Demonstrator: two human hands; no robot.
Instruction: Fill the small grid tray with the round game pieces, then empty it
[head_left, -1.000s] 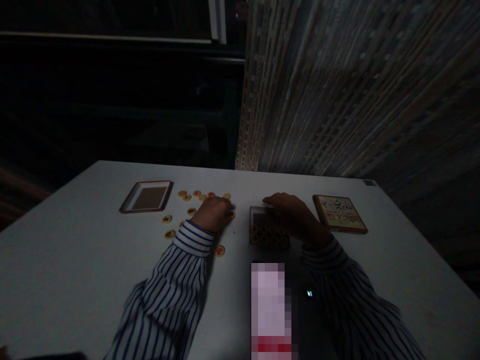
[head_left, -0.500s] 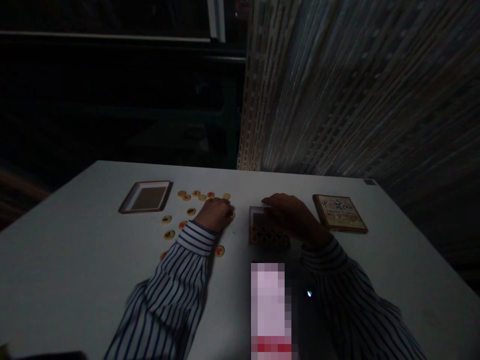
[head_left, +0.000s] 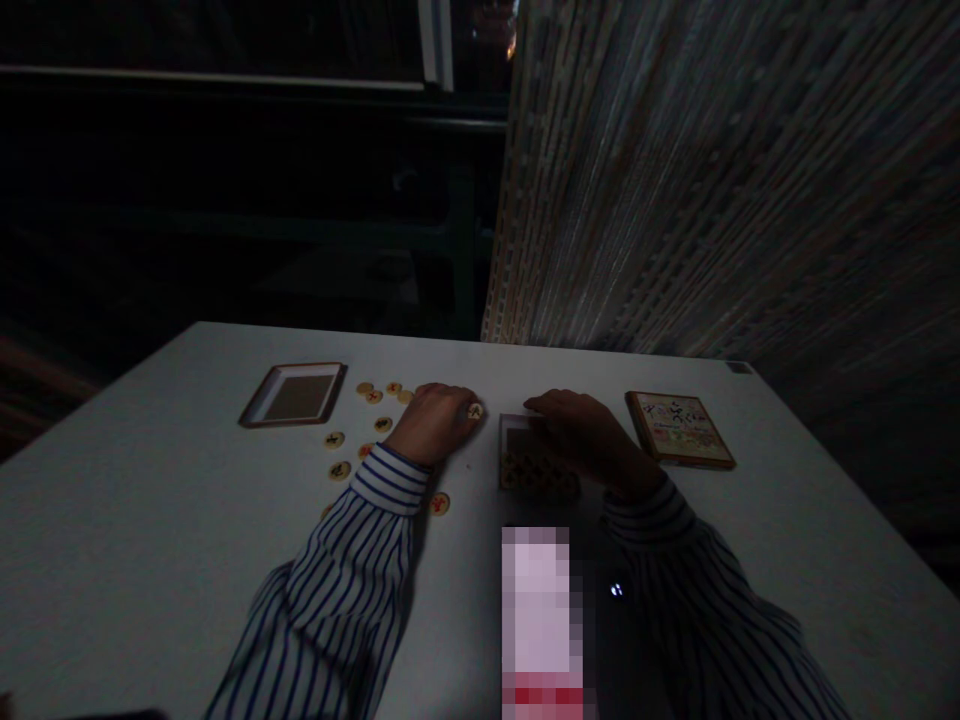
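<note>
Fingers (head_left: 459,408) of left hand (head_left: 433,425) curled, grip unclear, just beside round cream wooden disc (head_left: 474,410) | right hand (head_left: 583,430) flat-fingered over brown square tray (head_left: 502,450) holding discs | white tabletop (head_left: 150,520)

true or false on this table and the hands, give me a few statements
1. The left hand has a round game piece just past its fingertips. True.
2. The right hand is holding the picture-covered box lid. False: that hand is over a small tray of pieces, and the lid lies apart from it, to its right.
3. The square tray holds a pile of round pieces. False: its brown base shows, and the loose pieces lie on the table to its right and near the left hand.
4. Both sleeves have dark stripes on a pale shirt. True.
</note>
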